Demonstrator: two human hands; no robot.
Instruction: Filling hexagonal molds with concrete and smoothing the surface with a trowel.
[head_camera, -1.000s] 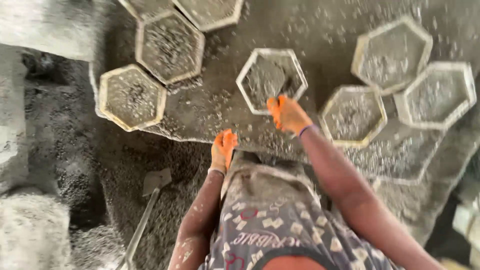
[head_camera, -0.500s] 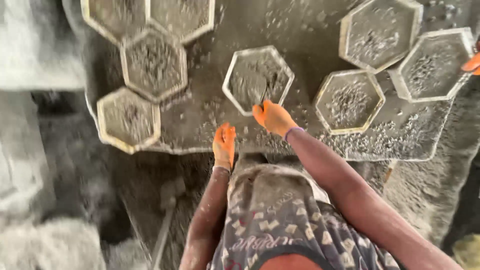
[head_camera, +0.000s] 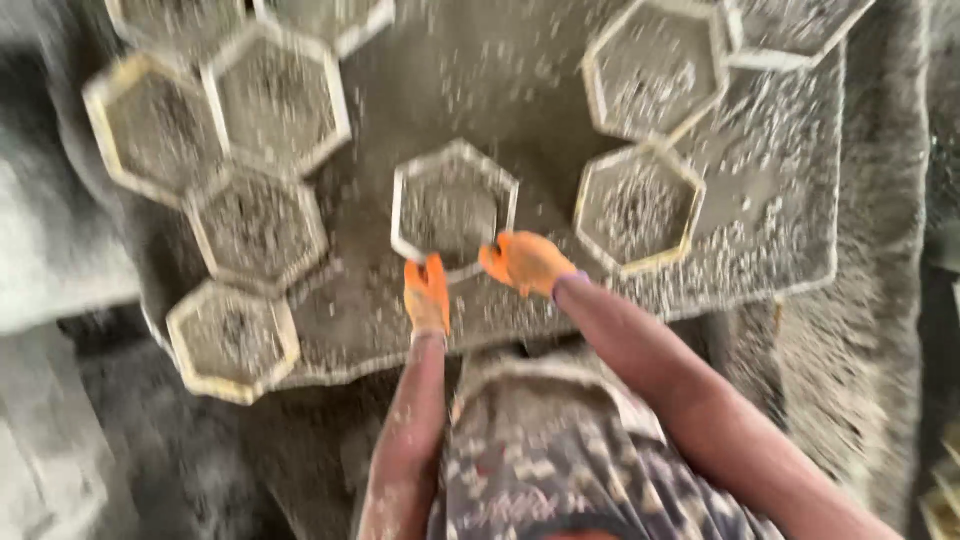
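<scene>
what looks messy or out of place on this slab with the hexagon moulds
Loose gravel and grit is strewn across the grey slab between the hexagonal moulds, thickest at its right end. The middle mould, by both gloved hands (left hand, right hand), sits alone, apart from the clustered ones.

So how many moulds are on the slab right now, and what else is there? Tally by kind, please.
hexagonal moulds: 10, three cut off by the top edge
orange-gloved hands, left hand and right hand: 2
Total: 12
</scene>
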